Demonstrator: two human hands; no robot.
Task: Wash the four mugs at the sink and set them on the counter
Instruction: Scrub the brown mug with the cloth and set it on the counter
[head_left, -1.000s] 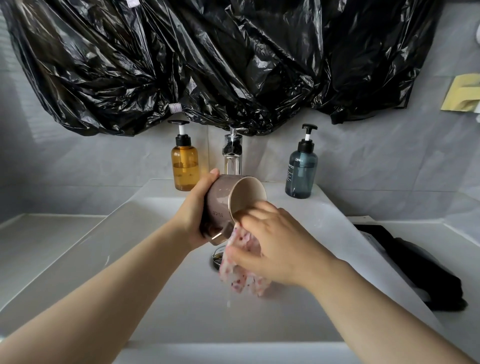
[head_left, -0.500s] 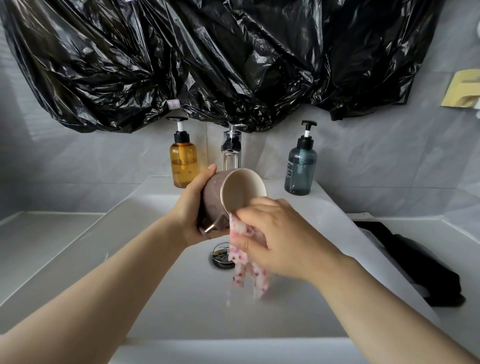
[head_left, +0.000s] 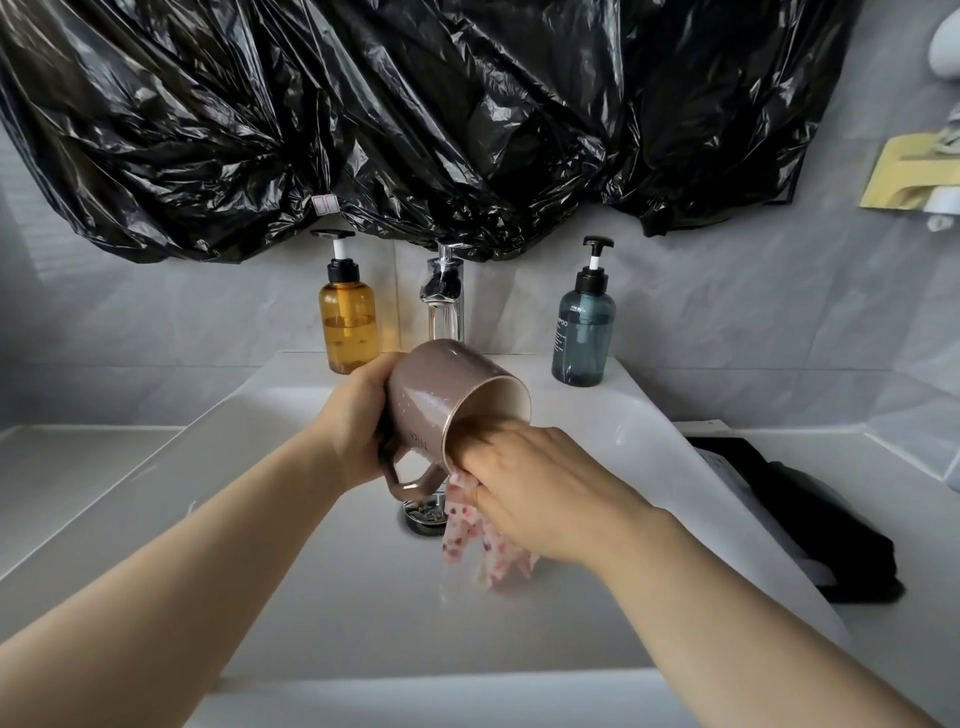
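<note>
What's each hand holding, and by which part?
Left hand grips the mug by its base end; right hand holds the cloth, fingers inside the mug's mouth.

Two hands in shot, both bare. Left hand (head_left: 358, 415): uncovered, knuckles rounded, nails out of sight. Back from fingers, wrist bare, left forearm (head_left: 182, 571) bare all the way to lower-left frame edge. Right hand (head_left: 535, 488): uncovered too, tendon ridges showing across its back, fingertips hidden. Behind fingers, wrist and right forearm (head_left: 727, 613) bare to lower-right corner. Both arms slim, smooth.
</note>
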